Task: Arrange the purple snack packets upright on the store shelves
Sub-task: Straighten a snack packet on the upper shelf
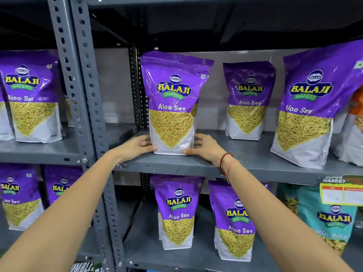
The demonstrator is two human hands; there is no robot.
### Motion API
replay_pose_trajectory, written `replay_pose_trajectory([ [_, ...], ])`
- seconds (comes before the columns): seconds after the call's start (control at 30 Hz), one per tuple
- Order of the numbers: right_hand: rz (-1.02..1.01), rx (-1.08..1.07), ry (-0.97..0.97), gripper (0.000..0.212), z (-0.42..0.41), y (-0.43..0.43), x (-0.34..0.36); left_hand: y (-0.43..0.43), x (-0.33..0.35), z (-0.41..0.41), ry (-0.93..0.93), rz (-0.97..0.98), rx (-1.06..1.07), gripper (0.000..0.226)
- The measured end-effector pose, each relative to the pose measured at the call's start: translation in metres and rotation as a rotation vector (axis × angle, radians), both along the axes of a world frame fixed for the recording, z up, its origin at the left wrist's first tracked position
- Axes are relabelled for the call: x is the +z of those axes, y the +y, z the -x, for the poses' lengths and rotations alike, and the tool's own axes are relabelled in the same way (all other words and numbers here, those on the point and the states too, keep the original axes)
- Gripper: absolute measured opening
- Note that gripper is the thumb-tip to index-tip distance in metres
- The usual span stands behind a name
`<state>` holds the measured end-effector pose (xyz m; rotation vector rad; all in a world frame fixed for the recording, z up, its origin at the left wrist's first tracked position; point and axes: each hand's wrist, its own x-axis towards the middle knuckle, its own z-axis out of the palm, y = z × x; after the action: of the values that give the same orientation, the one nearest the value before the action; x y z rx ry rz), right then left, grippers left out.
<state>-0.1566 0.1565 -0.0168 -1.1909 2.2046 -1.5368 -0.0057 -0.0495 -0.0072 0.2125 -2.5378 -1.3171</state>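
1. The left hand (137,146) reaches in from 7 o'clock with the forearm almost straight. Its palm lies against the left lower side of the purple packet (172,103), the thumb is on the front of the white bottom part, and the other fingers go behind it.
2. The right hand (204,147) comes in from 5 o'clock, also with a long straight forearm. It presses the right lower side of the same packet; the thumb touches the front bottom corner. So both hands grip this one packet between them.
3. A red thread bracelet (225,161) is around the right wrist.
4. The held packet stands upright near the front edge of the middle shelf (255,161), a little above the centre of the view. Its bottom rests on the shelf.
5. On its front one reads "BALAJI WAFERS" and under it "Aloo Sev".
6. At 2 o'clock of it a second purple packet (248,101) stands further back, and at 3 o'clock a big one (310,107) leans a little; both carry the same words.
7. At 9 o'clock, behind the grey perforated post (84,95), another packet (31,97) stands upright.
8. At 4 o'clock a yellow tag (341,193) reads "SUPER MARKET", and a teal packet (332,216) below it also shows "BALAJI".
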Motion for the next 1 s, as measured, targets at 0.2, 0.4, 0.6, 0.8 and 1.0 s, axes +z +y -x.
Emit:
replay_pose_trajectory([
  [0.2, -0.001, -0.064, 0.045, 0.056, -0.003, 0.002, -0.001, -0.002, -0.004, 0.001, 0.018, 0.020, 0.020, 0.051],
  [0.4, 0.018, -0.073, 0.047, 0.058, -0.004, 0.004, -0.001, -0.006, -0.003, -0.002, 0.019, 0.026, 0.042, 0.104],
  [0.6, 0.013, -0.071, 0.055, 0.066, -0.006, 0.005, 0.001, -0.003, -0.001, -0.002, 0.004, 0.034, 0.051, 0.106],
  [0.8, 0.087, -0.069, 0.054, 0.061, -0.018, 0.014, 0.007, 0.013, 0.002, -0.006, 0.031, -0.011, 0.049, 0.091],
  [1.0, 0.564, -0.452, 0.309, 0.035, -0.025, 0.097, 0.004, 0.091, -0.017, 0.006, 0.756, 0.040, 0.543, 0.065],
])
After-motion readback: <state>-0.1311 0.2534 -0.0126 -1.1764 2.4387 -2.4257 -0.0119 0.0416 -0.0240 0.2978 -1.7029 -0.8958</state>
